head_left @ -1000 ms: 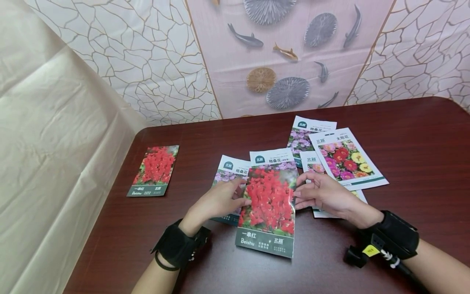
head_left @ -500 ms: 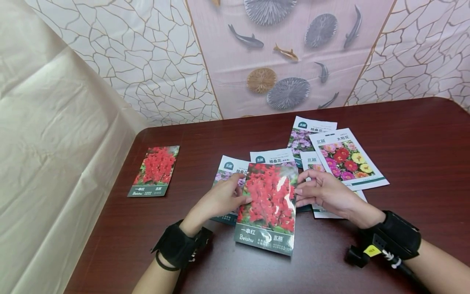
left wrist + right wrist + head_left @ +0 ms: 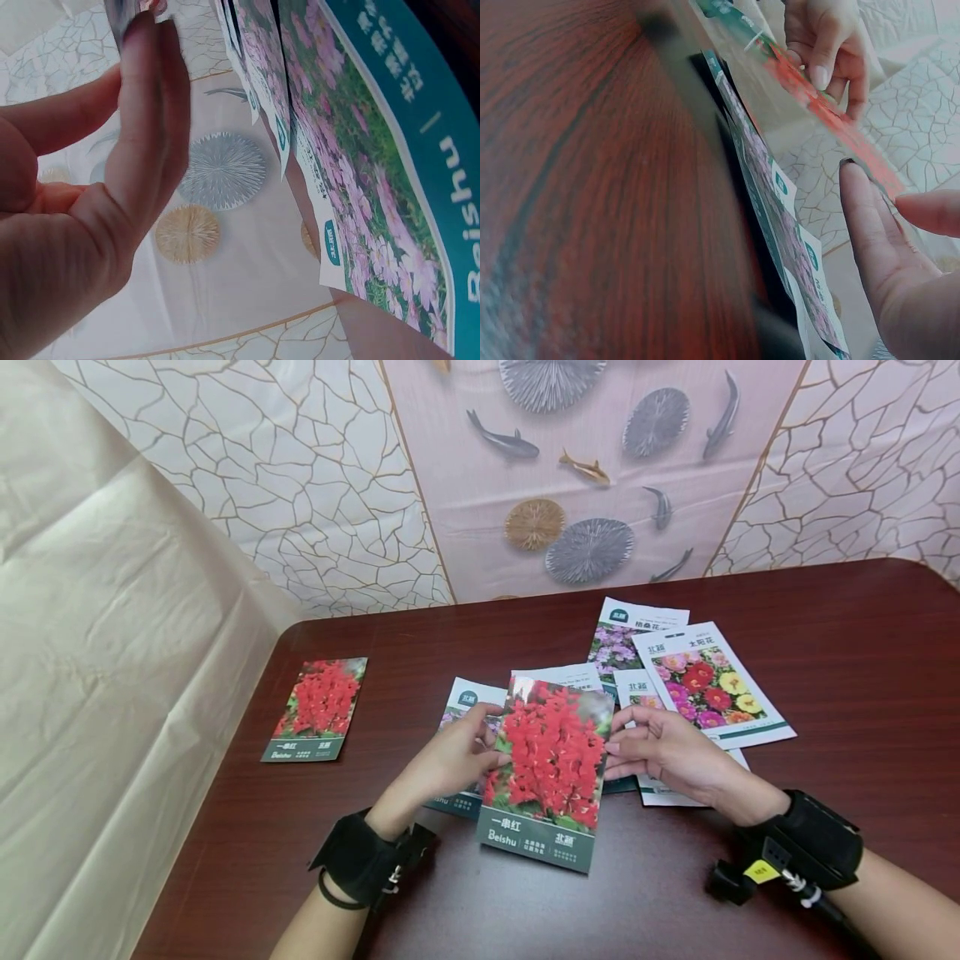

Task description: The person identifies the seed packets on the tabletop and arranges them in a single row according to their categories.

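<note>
A seed packet with red flowers (image 3: 551, 760) is held up off the table between both hands in the head view. My left hand (image 3: 453, 760) pinches its left edge, thumb on the front and fingers behind. At the opposite edge my right hand (image 3: 663, 752) grips it between thumb and fingers; the right wrist view shows the packet (image 3: 825, 112) edge-on, raised above the table. Behind and below it lie purple-flower seed packets (image 3: 457, 803), partly hidden by the held packet and my left hand. They show large in the left wrist view, where one purple-flower packet (image 3: 360, 202) is closest.
Another red-flower packet (image 3: 318, 702) lies alone at the left of the dark red wooden table (image 3: 420, 643). To the right, a packet with many-coloured flowers (image 3: 708, 689) overlaps a similar one and a purple-flower packet (image 3: 615, 643). Patterned cloth (image 3: 337, 485) hangs behind the table.
The held red-flower packet has risen and tilted, its top edge now covering more of the purple packet behind. Both hands have stayed nearly in place.
</note>
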Tool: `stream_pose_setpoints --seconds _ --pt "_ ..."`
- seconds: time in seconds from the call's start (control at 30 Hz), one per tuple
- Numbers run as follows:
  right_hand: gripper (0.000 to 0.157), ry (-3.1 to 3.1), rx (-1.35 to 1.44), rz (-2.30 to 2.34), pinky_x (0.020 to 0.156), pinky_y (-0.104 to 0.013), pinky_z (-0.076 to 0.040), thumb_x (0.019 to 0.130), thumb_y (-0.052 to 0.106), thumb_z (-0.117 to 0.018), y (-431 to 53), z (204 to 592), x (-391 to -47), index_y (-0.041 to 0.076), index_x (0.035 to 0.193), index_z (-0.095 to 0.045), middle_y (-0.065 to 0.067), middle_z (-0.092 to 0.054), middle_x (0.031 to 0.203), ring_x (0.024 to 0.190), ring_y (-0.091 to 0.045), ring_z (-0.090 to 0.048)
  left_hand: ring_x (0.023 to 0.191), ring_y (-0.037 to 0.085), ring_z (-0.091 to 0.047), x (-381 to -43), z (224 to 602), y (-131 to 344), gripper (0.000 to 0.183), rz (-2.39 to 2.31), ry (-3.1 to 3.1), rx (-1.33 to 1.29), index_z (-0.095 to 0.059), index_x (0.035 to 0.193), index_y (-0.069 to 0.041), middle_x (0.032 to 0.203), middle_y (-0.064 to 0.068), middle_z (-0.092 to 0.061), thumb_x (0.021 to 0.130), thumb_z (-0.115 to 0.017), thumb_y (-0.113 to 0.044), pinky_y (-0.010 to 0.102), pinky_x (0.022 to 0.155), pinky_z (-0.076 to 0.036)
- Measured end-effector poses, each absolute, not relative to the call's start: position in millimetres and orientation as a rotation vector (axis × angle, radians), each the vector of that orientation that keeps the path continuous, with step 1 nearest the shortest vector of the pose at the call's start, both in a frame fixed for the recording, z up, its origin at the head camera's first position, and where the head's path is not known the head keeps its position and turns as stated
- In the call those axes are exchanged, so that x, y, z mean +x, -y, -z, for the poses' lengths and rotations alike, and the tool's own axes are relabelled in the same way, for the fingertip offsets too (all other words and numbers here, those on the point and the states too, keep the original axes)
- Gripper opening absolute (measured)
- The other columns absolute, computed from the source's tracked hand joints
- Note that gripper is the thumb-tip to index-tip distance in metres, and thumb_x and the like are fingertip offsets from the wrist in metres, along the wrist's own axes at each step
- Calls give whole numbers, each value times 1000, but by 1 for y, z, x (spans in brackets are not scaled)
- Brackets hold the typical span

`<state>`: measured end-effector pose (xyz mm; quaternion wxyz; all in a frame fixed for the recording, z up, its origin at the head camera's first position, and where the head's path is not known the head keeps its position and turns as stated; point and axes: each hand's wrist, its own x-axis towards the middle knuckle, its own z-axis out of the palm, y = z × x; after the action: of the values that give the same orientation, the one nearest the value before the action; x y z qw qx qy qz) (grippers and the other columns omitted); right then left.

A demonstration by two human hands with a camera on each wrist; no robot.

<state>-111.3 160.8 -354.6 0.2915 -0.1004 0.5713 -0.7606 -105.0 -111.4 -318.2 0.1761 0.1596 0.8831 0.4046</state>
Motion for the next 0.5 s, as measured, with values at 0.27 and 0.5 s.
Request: stream_pose_setpoints --seconds 0.27,0.5 --pt "16 -1529 -246 2018 79 -40 -50 93 0 -49 -162 353 -111 -4 106 -42 -12 -65 89 84 -23 -65 61 12 -57 -105 315 113 52 -1245 -2497 462 -39 130 -2 83 5 -56 85 -64 -5 25 55 -48" --pt "22 -1499 -291 1999 82 -42 -48 94 3 -47 -163 354 -113 -7 113 -43 -13 -65 97 90 -25 -64 65 10 -59 -106 314 116 43 -1290 -2517 449 -44 126 -2 83 5 -56 87 -61 -3 24 57 -48"
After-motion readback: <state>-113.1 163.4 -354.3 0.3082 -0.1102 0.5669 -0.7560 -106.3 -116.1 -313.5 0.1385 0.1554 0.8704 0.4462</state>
